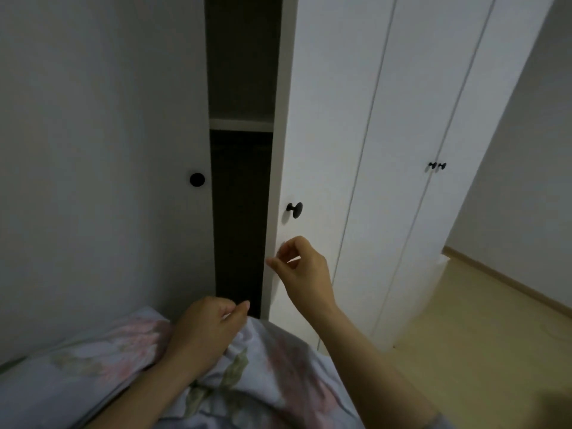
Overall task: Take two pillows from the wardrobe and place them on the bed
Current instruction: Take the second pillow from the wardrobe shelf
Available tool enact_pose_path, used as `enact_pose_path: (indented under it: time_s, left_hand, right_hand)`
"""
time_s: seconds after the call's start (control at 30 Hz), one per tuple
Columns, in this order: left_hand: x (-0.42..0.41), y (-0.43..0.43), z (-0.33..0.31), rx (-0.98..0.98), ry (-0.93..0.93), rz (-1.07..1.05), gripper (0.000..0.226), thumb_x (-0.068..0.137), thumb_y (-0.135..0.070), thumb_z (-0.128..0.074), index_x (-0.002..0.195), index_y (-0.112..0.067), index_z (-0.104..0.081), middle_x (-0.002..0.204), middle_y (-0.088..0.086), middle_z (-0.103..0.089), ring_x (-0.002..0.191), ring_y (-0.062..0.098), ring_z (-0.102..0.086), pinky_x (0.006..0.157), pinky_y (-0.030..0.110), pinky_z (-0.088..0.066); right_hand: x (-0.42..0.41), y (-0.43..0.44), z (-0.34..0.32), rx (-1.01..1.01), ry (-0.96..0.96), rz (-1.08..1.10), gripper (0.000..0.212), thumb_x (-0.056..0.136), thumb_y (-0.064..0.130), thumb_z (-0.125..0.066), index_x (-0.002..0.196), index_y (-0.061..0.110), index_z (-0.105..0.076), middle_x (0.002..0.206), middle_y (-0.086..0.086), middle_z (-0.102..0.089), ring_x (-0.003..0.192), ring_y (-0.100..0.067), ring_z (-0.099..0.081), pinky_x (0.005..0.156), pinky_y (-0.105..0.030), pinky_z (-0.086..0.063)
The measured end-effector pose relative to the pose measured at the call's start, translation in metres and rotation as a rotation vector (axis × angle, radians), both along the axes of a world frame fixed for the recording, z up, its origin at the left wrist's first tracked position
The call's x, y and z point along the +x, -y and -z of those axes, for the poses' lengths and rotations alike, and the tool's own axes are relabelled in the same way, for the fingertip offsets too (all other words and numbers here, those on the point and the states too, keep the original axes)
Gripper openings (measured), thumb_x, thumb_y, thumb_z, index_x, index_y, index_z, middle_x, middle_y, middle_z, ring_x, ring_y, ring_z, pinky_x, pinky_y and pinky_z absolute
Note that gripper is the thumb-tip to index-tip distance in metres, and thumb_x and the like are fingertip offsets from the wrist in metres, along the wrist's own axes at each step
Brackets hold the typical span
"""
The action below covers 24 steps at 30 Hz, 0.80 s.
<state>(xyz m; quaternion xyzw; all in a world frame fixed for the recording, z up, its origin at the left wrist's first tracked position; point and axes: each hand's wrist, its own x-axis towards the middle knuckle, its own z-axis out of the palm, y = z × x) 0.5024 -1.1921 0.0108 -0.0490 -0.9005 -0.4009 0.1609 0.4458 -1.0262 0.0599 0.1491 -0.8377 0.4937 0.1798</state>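
Observation:
The white wardrobe (325, 119) stands before me. Its left door (123, 150) and right door (309, 168) are a narrow gap apart, showing a dark inside with one shelf (241, 124). Floral pillows fill the bottom of the view, one on the left (71, 373) and one on the right (278, 376), pressed under my left forearm. My left hand (204, 329) rests on top of them with loosely curled fingers. My right hand (300, 264) hovers at the right door's edge, just below its black knob (295, 209). Its fingers are curled and hold nothing.
The left door carries a black knob (197, 179). Further wardrobe doors with two small knobs (437, 165) run to the right. Light wood floor (483, 335) and a skirting board (507, 280) lie to the right, beside a plain wall (532, 181).

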Motion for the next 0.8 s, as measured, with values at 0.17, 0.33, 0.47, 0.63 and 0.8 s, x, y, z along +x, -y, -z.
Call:
enact_pose_path:
  time_s: [0.17, 0.33, 0.47, 0.63, 0.8]
  left_hand:
    - [-0.012, 0.042, 0.01, -0.084, 0.01, -0.114, 0.055, 0.074, -0.065, -0.04, 0.051, -0.015, -0.04, 0.043, 0.002, -0.032, 0.043, 0.012, -0.031, 0.048, 0.031, -0.031]
    - [-0.024, 0.071, 0.018, -0.107, -0.006, -0.179, 0.048, 0.073, -0.062, -0.037, 0.051, -0.019, -0.043, 0.043, 0.003, -0.035, 0.041, 0.013, -0.031, 0.044, 0.024, -0.025]
    - [-0.035, 0.086, 0.025, -0.07, 0.002, -0.205, 0.046, 0.076, -0.055, -0.043, 0.05, -0.017, -0.039, 0.043, 0.003, -0.032, 0.041, 0.011, -0.033, 0.043, 0.024, -0.026]
    - [-0.046, 0.101, 0.033, -0.02, 0.013, -0.231, 0.048, 0.078, -0.052, -0.046, 0.048, -0.015, -0.035, 0.041, 0.002, -0.029, 0.039, 0.008, -0.03, 0.045, 0.026, -0.028]
    - [-0.053, 0.111, 0.037, 0.012, -0.004, -0.237, 0.052, 0.085, -0.044, -0.054, 0.049, -0.014, -0.032, 0.041, 0.001, -0.027, 0.039, 0.009, -0.028, 0.045, 0.027, -0.028]
  right_hand:
    - [-0.032, 0.043, -0.002, 0.004, 0.011, -0.008, 0.024, 0.08, 0.033, -0.071, 0.085, 0.017, -0.053, 0.078, 0.004, -0.061, 0.069, -0.01, -0.057, 0.062, -0.021, -0.048]
    - [-0.053, 0.069, 0.001, -0.002, 0.003, 0.018, 0.026, 0.079, 0.034, -0.072, 0.082, 0.016, -0.052, 0.073, 0.004, -0.06, 0.067, -0.011, -0.056, 0.059, -0.021, -0.046]
    - [-0.069, 0.085, -0.001, 0.01, 0.017, 0.028, 0.028, 0.079, 0.034, -0.072, 0.082, 0.016, -0.051, 0.074, 0.003, -0.06, 0.068, -0.013, -0.057, 0.061, -0.026, -0.049]
    - [-0.089, 0.105, -0.004, 0.005, 0.045, 0.029, 0.03, 0.079, 0.034, -0.072, 0.082, 0.013, -0.051, 0.073, 0.003, -0.059, 0.068, -0.015, -0.056, 0.065, -0.035, -0.05]
    - [-0.105, 0.119, -0.005, 0.014, 0.043, 0.022, 0.031, 0.078, 0.032, -0.073, 0.083, 0.011, -0.05, 0.076, -0.001, -0.06, 0.07, -0.019, -0.056, 0.065, -0.037, -0.05]
